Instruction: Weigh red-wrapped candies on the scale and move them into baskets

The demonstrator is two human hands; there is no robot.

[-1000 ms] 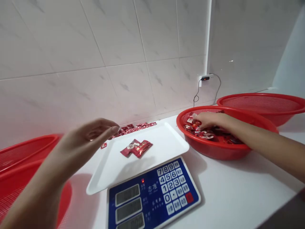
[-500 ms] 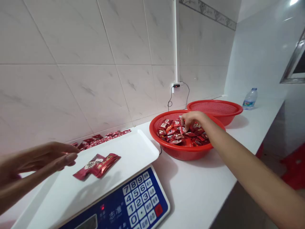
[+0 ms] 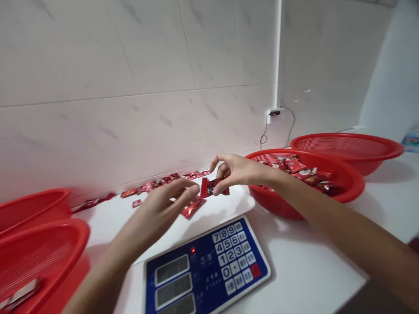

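Observation:
My right hand (image 3: 231, 171) pinches a small red wrapped packet (image 3: 209, 186) between thumb and fingers, above the white scale tray (image 3: 225, 213). Just left of that packet is my left hand (image 3: 172, 197). Its thumb and fingers point toward the packet's left end, with nothing visible in them; the tips are blurred. Beneath the hands, red packets (image 3: 194, 207) lie on the tray, partly hidden by my left hand. The scale's blue keypad panel (image 3: 206, 266) faces me below the tray.
A red basket (image 3: 352, 181) full of red packets stands to the right, with another red basket (image 3: 347, 146) behind it. More red baskets (image 3: 78, 231) are at left. Loose packets (image 3: 170, 178) line the wall. A cable (image 3: 263, 135) hangs from the socket.
My right hand has come out of the packet basket and moved left over the tray with a packet. My left hand has moved toward it. The view has turned left.

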